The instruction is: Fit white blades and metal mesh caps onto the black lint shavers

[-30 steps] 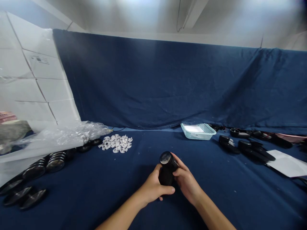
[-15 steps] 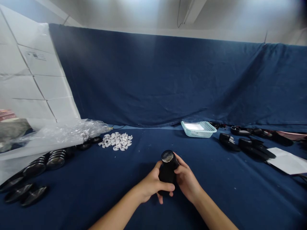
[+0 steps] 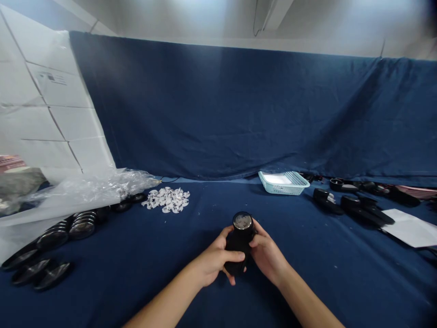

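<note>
Both my hands hold a black cylindrical device [image 3: 240, 240] upright above the blue cloth, near the middle of the view. Its top is a round perforated metal end [image 3: 242, 222]. My left hand [image 3: 214, 260] wraps the lower body from the left, with its fingers across the front. My right hand [image 3: 266, 252] grips the opposite side, just under the metal end. The device's bottom is mostly hidden by my fingers.
Blue cloth covers the table and hangs behind it. A pile of white crescent pieces [image 3: 166, 199] lies ahead, and a pale blue plastic basket [image 3: 283, 183] stands beyond. Round black discs [image 3: 51, 241] lie left under plastic film [image 3: 92, 189]. Black parts [image 3: 362, 209] lie right.
My hands have turned the device from a tilted pose to nearly upright, with its metal end now facing up. The view has shifted slightly.
</note>
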Action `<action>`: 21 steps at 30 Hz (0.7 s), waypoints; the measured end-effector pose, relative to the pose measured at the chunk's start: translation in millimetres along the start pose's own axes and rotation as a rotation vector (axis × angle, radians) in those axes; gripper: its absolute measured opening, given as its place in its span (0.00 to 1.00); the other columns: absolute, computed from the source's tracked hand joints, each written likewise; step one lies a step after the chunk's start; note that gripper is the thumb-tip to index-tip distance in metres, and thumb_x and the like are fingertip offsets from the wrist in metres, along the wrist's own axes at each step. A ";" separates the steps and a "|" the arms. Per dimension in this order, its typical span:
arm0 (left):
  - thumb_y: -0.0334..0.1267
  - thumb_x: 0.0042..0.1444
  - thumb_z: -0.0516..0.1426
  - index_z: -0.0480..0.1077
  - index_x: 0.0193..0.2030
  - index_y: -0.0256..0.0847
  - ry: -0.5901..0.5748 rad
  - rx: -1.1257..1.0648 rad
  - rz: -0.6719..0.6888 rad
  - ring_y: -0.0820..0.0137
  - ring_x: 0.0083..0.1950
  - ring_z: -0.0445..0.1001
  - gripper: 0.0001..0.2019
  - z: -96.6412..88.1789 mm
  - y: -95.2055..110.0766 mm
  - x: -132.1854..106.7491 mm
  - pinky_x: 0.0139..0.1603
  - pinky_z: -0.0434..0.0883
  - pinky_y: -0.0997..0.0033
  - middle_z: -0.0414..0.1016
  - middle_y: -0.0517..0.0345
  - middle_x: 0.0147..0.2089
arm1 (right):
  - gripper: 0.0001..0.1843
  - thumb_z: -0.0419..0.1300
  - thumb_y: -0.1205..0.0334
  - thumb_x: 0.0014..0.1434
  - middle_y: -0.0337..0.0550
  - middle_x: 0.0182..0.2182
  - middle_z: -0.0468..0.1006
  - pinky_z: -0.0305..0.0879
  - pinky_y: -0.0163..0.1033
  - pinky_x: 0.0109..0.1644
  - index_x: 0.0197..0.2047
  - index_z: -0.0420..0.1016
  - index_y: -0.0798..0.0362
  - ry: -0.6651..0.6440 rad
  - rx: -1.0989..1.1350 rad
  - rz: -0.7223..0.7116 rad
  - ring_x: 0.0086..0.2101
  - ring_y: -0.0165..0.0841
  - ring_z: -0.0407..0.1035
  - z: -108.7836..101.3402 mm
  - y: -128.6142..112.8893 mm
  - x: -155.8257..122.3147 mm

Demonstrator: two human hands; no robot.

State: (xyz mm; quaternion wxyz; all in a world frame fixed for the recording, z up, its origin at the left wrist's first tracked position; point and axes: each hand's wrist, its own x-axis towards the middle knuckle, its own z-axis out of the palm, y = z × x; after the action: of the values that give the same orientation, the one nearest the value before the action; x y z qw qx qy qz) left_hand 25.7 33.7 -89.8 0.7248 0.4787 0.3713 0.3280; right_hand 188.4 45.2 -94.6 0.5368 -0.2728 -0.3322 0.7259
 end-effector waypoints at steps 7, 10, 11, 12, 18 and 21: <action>0.31 0.49 0.60 0.49 0.64 0.49 0.062 -0.017 0.022 0.63 0.32 0.78 0.38 1.8 0.5 0.0 0.12 0.64 0.81 0.69 0.54 0.39 | 0.38 0.54 0.74 0.37 0.41 0.40 0.73 0.62 0.35 0.26 0.55 0.66 0.46 -0.062 -0.031 -0.033 0.35 0.37 0.67 0.4 3.2 0.2; 0.30 0.49 0.60 0.51 0.63 0.48 0.093 -0.048 0.050 0.65 0.31 0.77 0.36 1.1 -2.1 2.0 0.12 0.61 0.82 0.70 0.52 0.41 | 0.43 0.54 0.75 0.37 0.40 0.39 0.72 0.61 0.35 0.21 0.59 0.60 0.43 -0.060 -0.037 -0.066 0.33 0.38 0.67 0.8 10.9 0.9; 0.30 0.49 0.60 0.52 0.63 0.47 0.106 -0.059 0.062 0.65 0.31 0.77 0.35 0.8 -3.0 3.1 0.12 0.61 0.81 0.70 0.52 0.42 | 0.45 0.54 0.76 0.36 0.40 0.38 0.71 0.61 0.35 0.21 0.60 0.58 0.42 -0.039 -0.040 -0.071 0.33 0.37 0.67 1.6 13.0 0.8; 0.30 0.49 0.60 0.52 0.63 0.46 0.119 -0.068 0.076 0.65 0.31 0.77 0.35 0.5 -3.9 4.4 0.12 0.62 0.81 0.70 0.52 0.42 | 0.47 0.54 0.77 0.36 0.39 0.38 0.71 0.61 0.35 0.21 0.61 0.56 0.42 -0.012 -0.045 -0.069 0.33 0.36 0.66 2.4 14.6 0.6; 0.33 0.50 0.63 0.53 0.63 0.45 0.223 -0.104 0.132 0.65 0.34 0.76 0.35 2.1 -6.0 8.5 0.17 0.69 0.74 0.68 0.52 0.44 | 0.49 0.57 0.78 0.36 0.41 0.42 0.74 0.64 0.35 0.33 0.63 0.55 0.46 0.029 -0.200 -0.036 0.39 0.35 0.66 2.8 10.8 -0.7; 0.33 0.50 0.63 0.53 0.62 0.44 0.256 -0.100 0.126 0.64 0.35 0.76 0.34 3.7 -5.0 7.5 0.18 0.69 0.73 0.68 0.51 0.44 | 0.49 0.59 0.77 0.38 0.42 0.43 0.75 0.64 0.37 0.36 0.64 0.53 0.49 -0.020 -0.298 -0.031 0.40 0.36 0.68 -1.5 6.5 0.5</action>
State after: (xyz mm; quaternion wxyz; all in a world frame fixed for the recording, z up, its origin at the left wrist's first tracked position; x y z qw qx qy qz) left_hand 33.3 36.6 -95.1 0.6725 0.4186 0.4130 0.4494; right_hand 185.5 44.7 -100.7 0.4981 -0.3372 -0.4460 0.6628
